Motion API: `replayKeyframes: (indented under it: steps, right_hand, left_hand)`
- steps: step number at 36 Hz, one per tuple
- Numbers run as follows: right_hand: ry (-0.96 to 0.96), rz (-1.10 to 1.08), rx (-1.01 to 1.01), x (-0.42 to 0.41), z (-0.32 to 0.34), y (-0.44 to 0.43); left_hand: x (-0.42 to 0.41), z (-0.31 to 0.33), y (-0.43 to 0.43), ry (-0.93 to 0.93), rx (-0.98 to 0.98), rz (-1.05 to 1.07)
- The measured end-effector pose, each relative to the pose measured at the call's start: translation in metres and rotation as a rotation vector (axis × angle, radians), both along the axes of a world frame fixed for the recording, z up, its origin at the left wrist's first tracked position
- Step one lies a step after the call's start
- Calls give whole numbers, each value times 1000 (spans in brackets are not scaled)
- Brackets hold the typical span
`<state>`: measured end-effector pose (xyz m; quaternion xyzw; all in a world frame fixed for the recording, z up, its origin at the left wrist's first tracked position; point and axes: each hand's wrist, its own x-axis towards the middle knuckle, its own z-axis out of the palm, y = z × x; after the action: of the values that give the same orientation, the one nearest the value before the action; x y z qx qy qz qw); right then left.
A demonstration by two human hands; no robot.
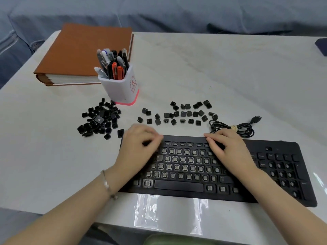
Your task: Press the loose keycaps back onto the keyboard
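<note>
A black keyboard lies at the lower centre and right of the frame on a white surface. Most of its main block shows bare switches, while the spacebar and an R key are seated. The left hand sits over the keyboard's upper left corner. It is blurred and its fingers are curled, so I cannot tell whether they pinch anything. The right hand rests on the top rows, its fingers fairly straight and close together, with the tips at the keyboard's far edge. Loose keycaps lie just beyond the keyboard: a heaped pile at centre left and a scattered group at centre. A coiled cable lies to their right. A pen holder and a brown binder stand at the upper left.
</note>
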<state>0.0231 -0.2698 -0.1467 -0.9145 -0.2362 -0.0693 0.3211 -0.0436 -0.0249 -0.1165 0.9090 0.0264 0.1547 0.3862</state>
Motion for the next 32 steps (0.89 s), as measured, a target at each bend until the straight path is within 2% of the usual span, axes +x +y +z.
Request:
replayKeyframes:
  steps: [3,8,13,17,25,28,32]
  right_hand:
    - [9,-5,11,0,0,0]
    - [3,-10,17,1,-1,0]
    - [13,-6,28,1,-3,-2]
    - [-7,3,42,2,-3,-1]
    - [-22,6,44,1,-2,-1]
    - [-23,5,38,1,-2,-1]
    - [-23,1,26,0,0,-1]
  left_hand:
    - [46,19,-3,149,-111,16]
    - [115,20,-1,310,79,-66]
    - [149,9,0,419,264,-143]
    - [156,2,3,441,377,-248]
    - [148,-2,10,368,423,-216]
    - [137,3,12,293,251,-102]
    - [104,31,0,264,-382,26]
